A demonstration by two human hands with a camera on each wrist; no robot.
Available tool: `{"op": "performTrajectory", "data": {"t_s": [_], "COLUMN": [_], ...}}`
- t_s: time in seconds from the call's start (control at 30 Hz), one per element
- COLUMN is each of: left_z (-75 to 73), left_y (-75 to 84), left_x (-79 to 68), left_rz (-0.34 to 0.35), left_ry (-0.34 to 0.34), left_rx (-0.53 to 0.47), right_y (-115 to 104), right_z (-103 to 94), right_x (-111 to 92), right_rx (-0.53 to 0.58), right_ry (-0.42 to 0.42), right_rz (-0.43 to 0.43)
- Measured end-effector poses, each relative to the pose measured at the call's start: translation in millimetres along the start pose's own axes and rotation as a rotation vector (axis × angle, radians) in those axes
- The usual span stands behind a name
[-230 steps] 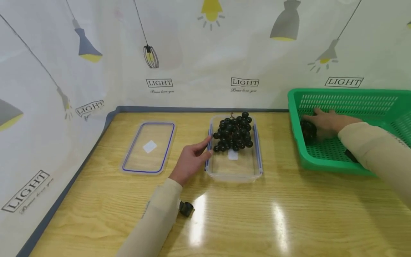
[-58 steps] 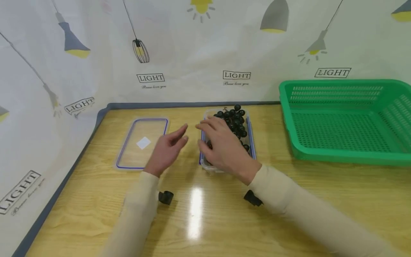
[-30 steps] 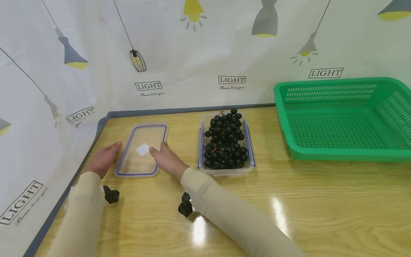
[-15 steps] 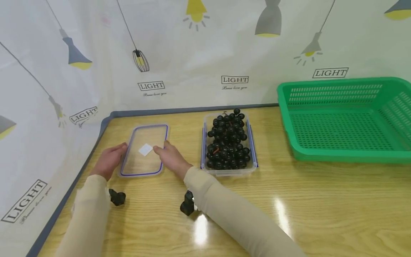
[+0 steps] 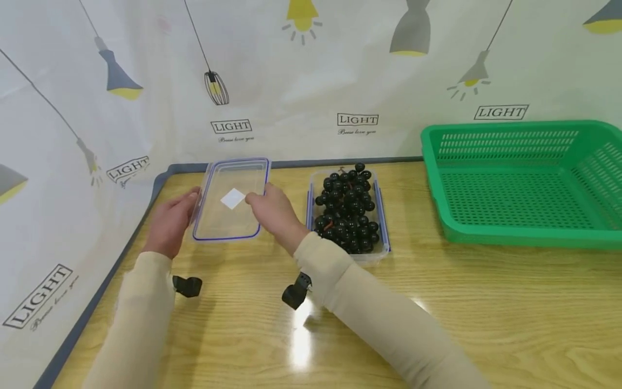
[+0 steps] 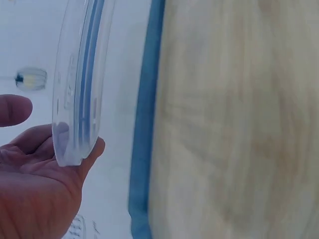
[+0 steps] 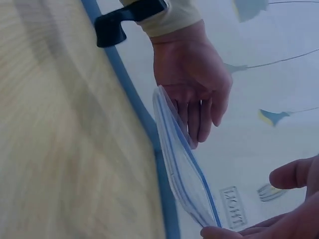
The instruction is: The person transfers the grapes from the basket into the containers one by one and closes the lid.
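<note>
A clear food container lid (image 5: 228, 216) with a blue seal and a white label is held off the table, slightly tilted. My left hand (image 5: 171, 222) holds its left edge, fingers under the rim. On the opposite edge my right hand (image 5: 276, 212) grips it, thumb on the upper side and fingers beneath. In the right wrist view the lid (image 7: 184, 167) spans between both hands. To the right, a clear plastic container (image 5: 384, 229) holds bunches of black grapes (image 5: 347, 208). The topmost grapes rise above its rim.
A green plastic basket (image 5: 439, 208) with slotted walls stands at the right. The wooden table (image 5: 437, 324) meets a lamp-printed wall covering (image 5: 291, 81) at the back and left. Black wrist cameras (image 5: 295, 292) stick out below both sleeves.
Earlier my right hand was in the basket; now two grape bunches fill the container. Both hands went to the lid lying on the table and have lifted it slightly up and to the right.
</note>
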State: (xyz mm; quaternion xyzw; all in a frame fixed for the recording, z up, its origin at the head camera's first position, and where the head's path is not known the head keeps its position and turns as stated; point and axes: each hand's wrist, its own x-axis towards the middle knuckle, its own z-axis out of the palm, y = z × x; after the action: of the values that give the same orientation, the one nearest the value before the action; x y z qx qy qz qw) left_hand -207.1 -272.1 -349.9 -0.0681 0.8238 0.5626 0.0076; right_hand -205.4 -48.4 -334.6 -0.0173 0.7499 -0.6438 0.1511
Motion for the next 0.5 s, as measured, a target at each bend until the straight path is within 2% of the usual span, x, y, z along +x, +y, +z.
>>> {"op": "performTrajectory", "data": {"t_s": [0.1,0.2,0.3,0.5], "left_z": [16.7,34.4,54.0,97.4], "left_y": [17.2,32.9,48.2,70.5], "left_x": [-1.2,-1.2,-1.2,1.1], "left_rz": [0.034,0.112,0.185,0.327], "left_ry": [0.045,0.064,0.057,0.02], "left_rx": [-0.076,-0.185,-0.263,-0.309], "right_y": [-7.5,-11.0,-13.8,-24.5], "right_z": [-21.7,-47.0,-74.2,-125.6], "right_x": [-1.5,-3.5,-7.0,-19.1], "right_rx": [-0.051,-0.094,-0.069,0.004], "right_ry": [0.044,0.096,0.134,0.235], "right_rz": [-0.035,-0.078,-0.083,-0.077]}}
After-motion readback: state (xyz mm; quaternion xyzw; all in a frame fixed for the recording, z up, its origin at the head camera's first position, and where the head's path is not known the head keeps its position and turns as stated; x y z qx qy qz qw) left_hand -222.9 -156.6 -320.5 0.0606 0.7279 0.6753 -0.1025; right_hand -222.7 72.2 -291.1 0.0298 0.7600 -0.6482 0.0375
